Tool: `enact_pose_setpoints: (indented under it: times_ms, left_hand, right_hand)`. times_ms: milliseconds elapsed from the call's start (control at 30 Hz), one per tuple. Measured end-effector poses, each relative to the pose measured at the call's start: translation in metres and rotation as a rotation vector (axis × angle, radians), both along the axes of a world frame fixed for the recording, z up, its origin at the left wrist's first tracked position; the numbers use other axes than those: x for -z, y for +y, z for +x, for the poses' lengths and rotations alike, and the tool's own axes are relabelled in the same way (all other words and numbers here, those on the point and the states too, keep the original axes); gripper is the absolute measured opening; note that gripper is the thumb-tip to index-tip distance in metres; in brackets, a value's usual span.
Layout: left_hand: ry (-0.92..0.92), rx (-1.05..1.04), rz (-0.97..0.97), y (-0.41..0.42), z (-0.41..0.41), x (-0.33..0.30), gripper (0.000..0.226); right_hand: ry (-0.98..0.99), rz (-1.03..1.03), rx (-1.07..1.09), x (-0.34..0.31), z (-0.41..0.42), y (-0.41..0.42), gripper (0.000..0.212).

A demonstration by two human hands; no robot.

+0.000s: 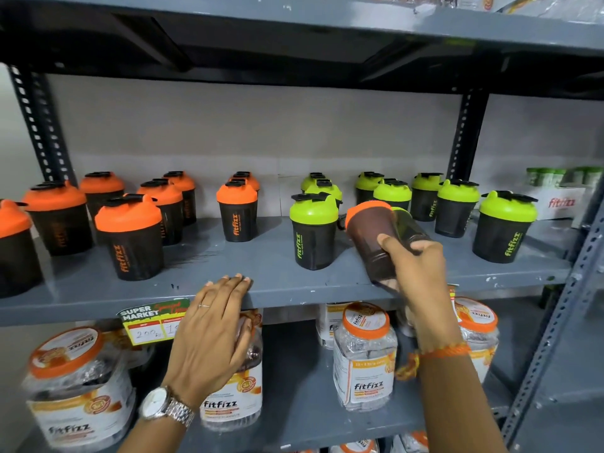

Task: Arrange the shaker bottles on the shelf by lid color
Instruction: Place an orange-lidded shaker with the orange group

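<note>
Just beside the right hand (415,256), closed around a tilted orange-lidded dark plastic shaker bottle (372,237), green-lidded dark shaker bottles (313,230) could be knocked over.

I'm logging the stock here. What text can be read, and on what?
"fitfizz": orange-lidded shaker bottle, green-lidded shaker bottle, white carton, jar.
"SUPER MARKET": shelf tag.
"200": handwritten on that tag; the next price is hidden by the left hand.
Smaller print on bottles and jars: too blurred.

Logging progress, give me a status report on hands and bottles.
Right hand holding tilted orange-lid bottle among green-lid bottles. Left hand open on shelf edge. Nothing blocking.
</note>
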State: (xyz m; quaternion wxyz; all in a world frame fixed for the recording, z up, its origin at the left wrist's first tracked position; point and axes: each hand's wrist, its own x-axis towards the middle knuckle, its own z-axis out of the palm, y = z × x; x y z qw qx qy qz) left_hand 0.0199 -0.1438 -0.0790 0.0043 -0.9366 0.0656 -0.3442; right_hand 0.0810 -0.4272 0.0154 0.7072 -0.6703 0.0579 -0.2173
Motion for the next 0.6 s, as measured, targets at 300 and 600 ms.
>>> enact_pose_setpoints:
  times_ms: [300, 600]
  left_hand:
    - [0.036, -0.087, 0.015, 0.01, -0.022, -0.002, 0.065]
    - [0.107, -0.112, 0.004, 0.006, -0.028, -0.006, 0.073]
  right_hand:
    - [-0.333, 0.347, -0.53, 0.003, -0.038, 0.053, 0.064]
    - [-0.355, -0.542, -0.313, 0.004, 0.012, 0.155, 0.082]
